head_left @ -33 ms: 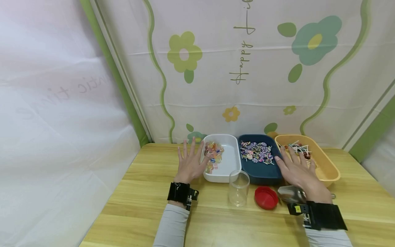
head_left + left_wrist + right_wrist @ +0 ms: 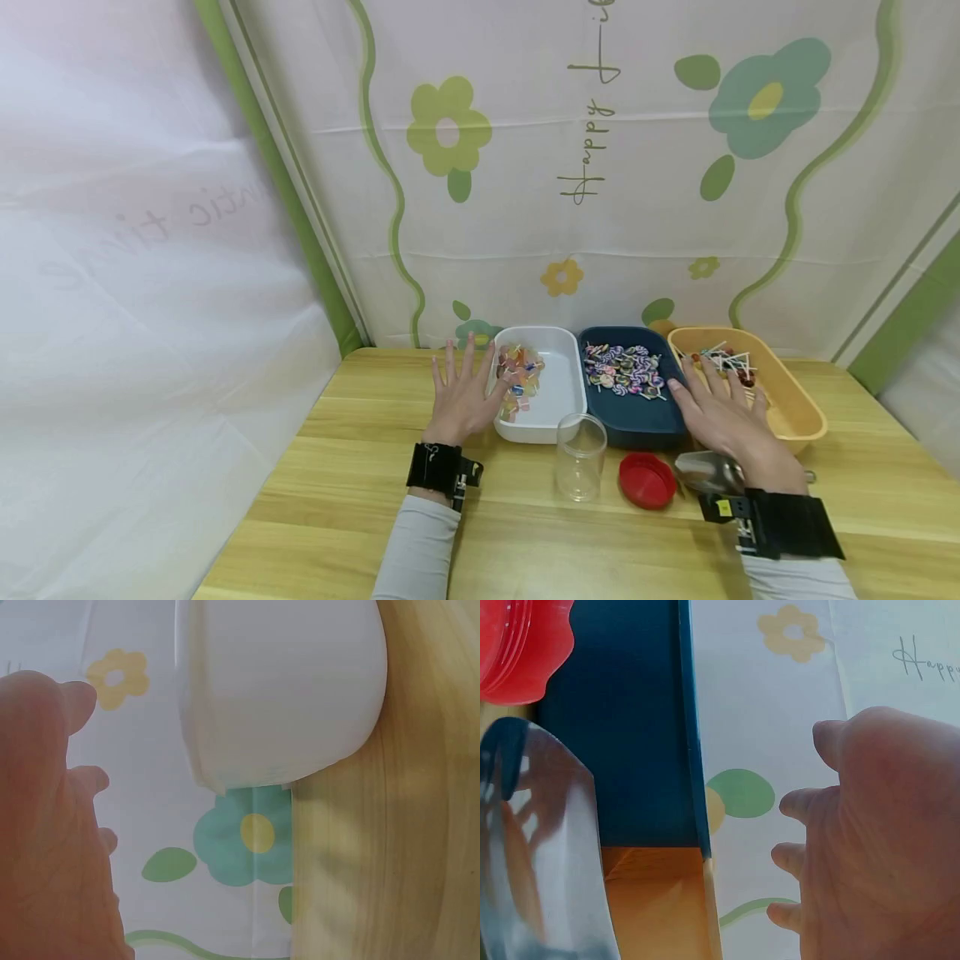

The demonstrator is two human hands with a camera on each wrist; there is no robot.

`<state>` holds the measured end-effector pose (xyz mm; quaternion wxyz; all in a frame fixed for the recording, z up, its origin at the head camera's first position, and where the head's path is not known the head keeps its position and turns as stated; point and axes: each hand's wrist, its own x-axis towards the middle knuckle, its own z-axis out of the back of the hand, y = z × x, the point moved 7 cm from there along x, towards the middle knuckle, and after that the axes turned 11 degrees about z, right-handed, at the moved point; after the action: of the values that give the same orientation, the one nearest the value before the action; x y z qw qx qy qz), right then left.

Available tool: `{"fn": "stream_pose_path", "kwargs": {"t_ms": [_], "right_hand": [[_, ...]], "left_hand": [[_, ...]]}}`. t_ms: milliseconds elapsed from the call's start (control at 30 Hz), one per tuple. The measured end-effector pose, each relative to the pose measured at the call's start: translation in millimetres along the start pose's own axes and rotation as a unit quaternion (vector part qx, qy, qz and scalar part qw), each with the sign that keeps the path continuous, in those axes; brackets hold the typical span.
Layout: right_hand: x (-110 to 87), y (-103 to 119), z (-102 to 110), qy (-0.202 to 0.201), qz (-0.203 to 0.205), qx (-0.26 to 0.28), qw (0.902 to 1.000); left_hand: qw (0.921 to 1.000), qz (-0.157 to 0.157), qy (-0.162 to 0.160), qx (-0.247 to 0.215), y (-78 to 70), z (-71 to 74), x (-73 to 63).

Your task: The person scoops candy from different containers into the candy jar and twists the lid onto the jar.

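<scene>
My left hand (image 2: 465, 404) has its fingers spread, over the left edge of a white tray (image 2: 558, 408) holding small orange, pink and yellow candies (image 2: 519, 375). In the left wrist view, a gap shows between that hand (image 2: 52, 832) and the tray's outer wall (image 2: 285, 690). With fingers spread too, my right hand (image 2: 731, 421) overlaps a yellow tray (image 2: 791, 408) of white-stick lollipops (image 2: 723, 358), its thumb by the dark blue tray (image 2: 637, 414). Swirled lollipops (image 2: 622, 367) fill the blue tray's back part. Neither hand holds anything. A shiny metal scoop (image 2: 555, 847) lies below the right hand, partly hidden in the head view.
A clear, open-topped jar (image 2: 580, 471) stands on the wooden table (image 2: 360, 467) before the white and blue trays. Right of it lies a red scalloped lid (image 2: 647, 481). A flower-print curtain (image 2: 510, 208) hangs behind the table's back edge.
</scene>
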<state>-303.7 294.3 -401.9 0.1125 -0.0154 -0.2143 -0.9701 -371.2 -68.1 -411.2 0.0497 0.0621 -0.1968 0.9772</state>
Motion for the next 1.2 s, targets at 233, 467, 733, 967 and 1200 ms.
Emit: {"fn": "stream_pose_path", "kwargs": {"t_ms": [233, 467, 733, 967, 1200], "right_hand": [[-5.0, -1.7, 4.6, 0.0, -0.004, 0.005, 1.0], [-12.4, -4.7, 9.9, 0.0, -0.002, -0.003, 1.0], [-25.4, -9.7, 19.4, -0.009, 0.007, -0.012, 0.9999], [-40.3, -18.5, 22.9, -0.025, 0.031, -0.023, 0.999], [-55.1, -18.7, 38.5, -0.06, 0.116, -0.047, 0.9903]], "left_hand": [[1.0, -0.006, -0.005, 0.0, -2.5, 1.2, -0.7], [0.9996, -0.011, -0.001, -0.027, -6.7, 0.8, -2.5], [0.9965, -0.035, -0.016, -0.074, -15.4, 8.3, -5.0], [0.9845, -0.029, 0.019, -0.172, -9.5, 1.2, -0.6], [0.9415, 0.024, 0.073, -0.328, 6.0, -12.1, 8.6]]}}
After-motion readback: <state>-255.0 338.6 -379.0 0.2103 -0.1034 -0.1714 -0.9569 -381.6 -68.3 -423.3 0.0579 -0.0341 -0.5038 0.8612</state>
